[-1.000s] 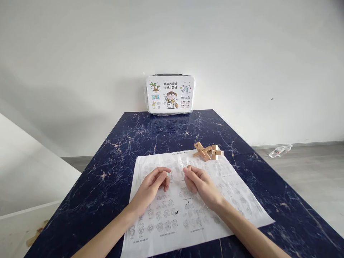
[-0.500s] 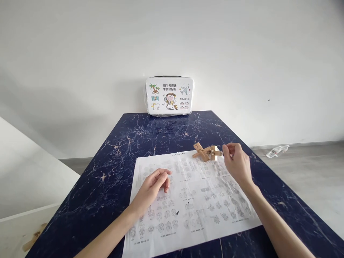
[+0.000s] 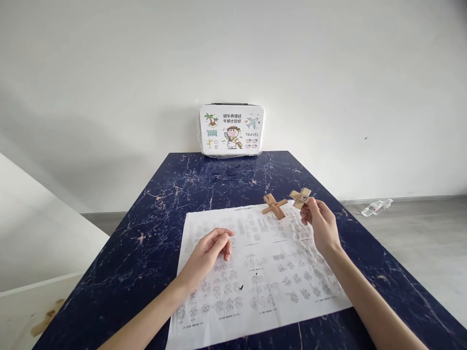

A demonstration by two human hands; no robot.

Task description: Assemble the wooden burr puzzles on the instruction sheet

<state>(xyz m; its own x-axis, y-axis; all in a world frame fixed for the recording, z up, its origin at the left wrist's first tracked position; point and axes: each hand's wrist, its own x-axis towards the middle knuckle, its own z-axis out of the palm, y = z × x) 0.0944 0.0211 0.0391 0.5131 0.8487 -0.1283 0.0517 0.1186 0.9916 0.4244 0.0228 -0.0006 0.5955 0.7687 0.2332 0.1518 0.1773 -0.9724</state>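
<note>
Pinched by the fingertips of my right hand (image 3: 321, 223) is a cross-shaped wooden puzzle piece (image 3: 299, 197) with a dark mark on it. It is raised near the upper right part of a printed paper sheet (image 3: 255, 301). Just left of it lies a second wooden cross (image 3: 275, 206), also marked in black, at the sheet's top edge and apart from my hand. My left hand (image 3: 209, 250) rests over the left half of the sheet, its fingers loosely curled and apart, with nothing in them. The sheet carries rows of small grey diagrams.
The sheet lies on a dark blue marbled table (image 3: 219, 182). At the far end, a white cartoon-printed case (image 3: 232, 129) stands against the wall. Clear plastic bottles (image 3: 377, 207) lie on the floor at right. More wooden pieces (image 3: 46, 322) sit low at left, beyond the table edge.
My right hand has taken hold of the right wooden cross, lifted it and turned it. The left wooden cross and my left hand have stayed in place.
</note>
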